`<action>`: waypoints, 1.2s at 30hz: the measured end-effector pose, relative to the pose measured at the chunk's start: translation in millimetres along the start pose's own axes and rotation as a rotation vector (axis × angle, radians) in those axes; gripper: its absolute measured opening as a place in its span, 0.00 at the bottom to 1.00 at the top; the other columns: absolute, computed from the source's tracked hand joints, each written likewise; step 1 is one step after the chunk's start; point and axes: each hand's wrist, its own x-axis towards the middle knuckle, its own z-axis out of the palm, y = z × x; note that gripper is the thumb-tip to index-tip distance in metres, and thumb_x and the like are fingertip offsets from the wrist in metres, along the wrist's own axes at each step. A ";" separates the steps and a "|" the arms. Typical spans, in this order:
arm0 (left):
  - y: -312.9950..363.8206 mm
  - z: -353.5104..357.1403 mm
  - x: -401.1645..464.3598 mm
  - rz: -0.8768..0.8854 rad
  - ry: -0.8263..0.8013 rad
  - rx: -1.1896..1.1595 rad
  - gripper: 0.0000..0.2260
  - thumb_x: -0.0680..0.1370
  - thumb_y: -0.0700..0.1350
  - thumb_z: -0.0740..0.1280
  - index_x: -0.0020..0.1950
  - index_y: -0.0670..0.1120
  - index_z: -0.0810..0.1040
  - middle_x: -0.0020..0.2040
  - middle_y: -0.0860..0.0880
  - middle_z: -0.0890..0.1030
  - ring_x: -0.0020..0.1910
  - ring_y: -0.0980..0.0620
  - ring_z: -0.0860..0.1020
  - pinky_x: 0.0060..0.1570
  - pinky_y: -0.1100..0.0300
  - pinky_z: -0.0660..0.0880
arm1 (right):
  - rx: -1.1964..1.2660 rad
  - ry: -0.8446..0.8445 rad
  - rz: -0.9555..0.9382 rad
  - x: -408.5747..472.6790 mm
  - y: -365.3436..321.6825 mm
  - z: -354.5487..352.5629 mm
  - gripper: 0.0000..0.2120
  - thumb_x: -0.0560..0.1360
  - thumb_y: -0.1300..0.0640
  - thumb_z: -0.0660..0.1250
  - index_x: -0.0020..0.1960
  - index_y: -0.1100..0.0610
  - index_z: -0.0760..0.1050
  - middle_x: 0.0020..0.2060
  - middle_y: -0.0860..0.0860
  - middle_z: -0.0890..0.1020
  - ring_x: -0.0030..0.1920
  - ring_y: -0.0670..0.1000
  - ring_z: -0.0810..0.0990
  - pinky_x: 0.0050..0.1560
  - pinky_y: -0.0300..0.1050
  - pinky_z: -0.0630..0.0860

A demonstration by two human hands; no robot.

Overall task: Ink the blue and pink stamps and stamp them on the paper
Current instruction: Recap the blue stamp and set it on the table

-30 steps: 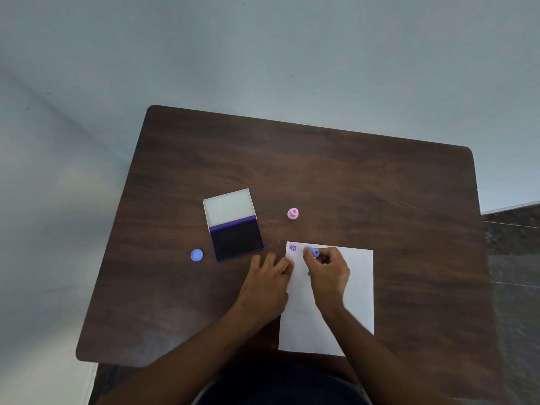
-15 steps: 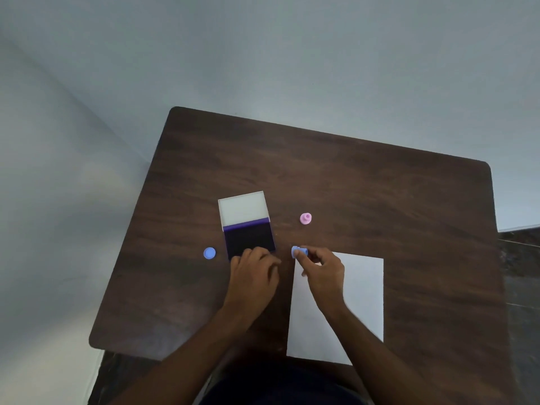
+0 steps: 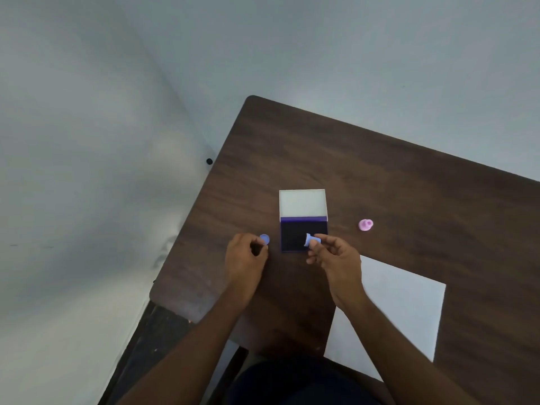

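Observation:
My right hand [image 3: 336, 258] pinches the small blue stamp [image 3: 312, 240] on its side, over the near right corner of the open ink pad [image 3: 304, 235]. The pad's dark purple bed lies toward me, its white lid [image 3: 302, 203] folded back. My left hand [image 3: 244, 258] curls its fingertips around a small round blue cap [image 3: 264, 238] left of the pad. The pink stamp [image 3: 365, 225] stands alone right of the pad. The white paper [image 3: 406, 311] lies at the near right, partly hidden by my right forearm; I see no print on the visible part.
The dark wooden table [image 3: 380, 171] ends close to the left of my left hand, with a rounded near-left corner. Grey walls lie behind and to the left. A small black knob [image 3: 209, 161] sits by the table's left edge.
My right hand carried the blue stamp off the paper, leftward to the ink pad. My left hand left the paper's edge and went left to the blue cap. The view swung left.

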 end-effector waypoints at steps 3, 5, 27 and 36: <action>-4.4 6.5 2.8 -0.035 0.021 -0.030 0.08 0.73 0.46 0.73 0.49 0.53 0.77 0.46 0.59 0.76 0.46 0.56 0.77 0.46 0.59 0.77 | 0.029 -0.037 0.006 0.8 -1.2 8.0 0.08 0.73 0.57 0.71 0.53 0.54 0.81 0.40 0.49 0.87 0.36 0.52 0.84 0.39 0.40 0.82; -9.9 12.2 5.8 -0.045 -0.011 0.005 0.18 0.73 0.46 0.74 0.61 0.52 0.76 0.54 0.55 0.77 0.52 0.54 0.77 0.52 0.58 0.78 | 0.044 -0.053 0.017 2.2 -1.4 11.5 0.09 0.73 0.58 0.70 0.54 0.55 0.82 0.40 0.50 0.87 0.36 0.53 0.84 0.39 0.40 0.82; 22.6 -4.9 12.8 -0.501 -0.122 -0.923 0.10 0.72 0.43 0.76 0.53 0.47 0.84 0.45 0.51 0.86 0.40 0.58 0.81 0.40 0.63 0.78 | 0.068 -0.027 0.058 5.8 -5.7 19.4 0.10 0.71 0.57 0.72 0.52 0.56 0.82 0.42 0.51 0.87 0.39 0.55 0.85 0.43 0.47 0.83; 35.9 -11.4 10.2 -0.559 -0.139 -1.135 0.11 0.72 0.35 0.74 0.53 0.38 0.81 0.35 0.47 0.80 0.29 0.55 0.74 0.33 0.61 0.72 | 0.079 -0.028 0.070 4.3 -7.7 17.8 0.10 0.72 0.57 0.72 0.53 0.57 0.82 0.41 0.53 0.86 0.39 0.55 0.85 0.44 0.49 0.83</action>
